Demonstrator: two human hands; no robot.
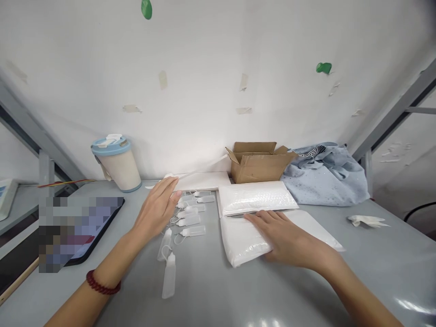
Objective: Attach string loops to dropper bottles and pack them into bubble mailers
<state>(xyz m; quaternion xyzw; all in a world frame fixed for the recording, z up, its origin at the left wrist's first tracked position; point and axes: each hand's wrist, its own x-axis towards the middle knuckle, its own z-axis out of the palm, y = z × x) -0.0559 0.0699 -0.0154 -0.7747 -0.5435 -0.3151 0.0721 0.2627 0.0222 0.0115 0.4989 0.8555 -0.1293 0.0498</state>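
Observation:
My right hand [281, 236] lies flat with its fingers stretched over a white bubble mailer [241, 240] on the grey table. A second white bubble mailer [257, 197] lies just behind it, partly overlapping. My left hand [156, 206] is held with fingers straight and together, thumb apart, at the left of several small translucent squeeze bottles [189, 220]. It hides some of their ends. These bottles lie on their sides, with thin loops at their caps. Nearer to me, one bottle [169, 275] lies lengthwise, close to another.
A flat white stack [204, 180] lies by the wall. Behind the mailers stands an open cardboard box [260, 168], with a bluish cloth [327, 177] at its right. A lidded cup [119, 165] and a tablet-like device [102, 231] are at left. Crumpled tissue [368, 221] lies far right.

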